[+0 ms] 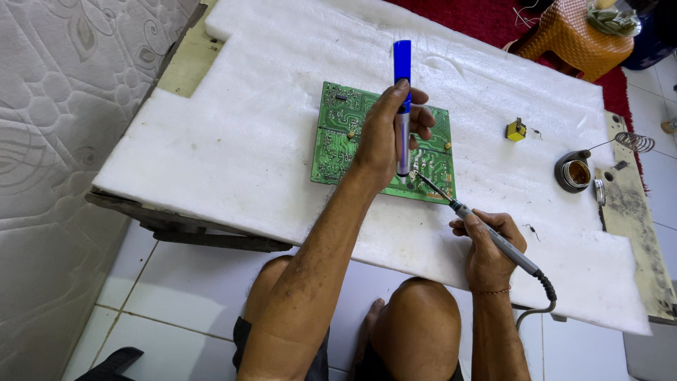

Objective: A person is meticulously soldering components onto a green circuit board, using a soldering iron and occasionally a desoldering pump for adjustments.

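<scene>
The green circuit board (345, 134) lies flat on the white-padded table (233, 141), straight ahead of both hands. The left hand (384, 130) grips a blue desoldering pump (402, 106) upright over the board's near edge. The right hand (490, 247) grips a soldering iron (486, 229) slanting up-left, its tip beside the pump's nozzle.

The person's got bare forearms with no sleeves in sight, a thin reddish thread bracelet (491, 291) round the wrist of the right hand (486, 247), nothing on the left hand (384, 134), plus dark shorts (243, 339) over bare knees, and bare feet on the tiles.
</scene>
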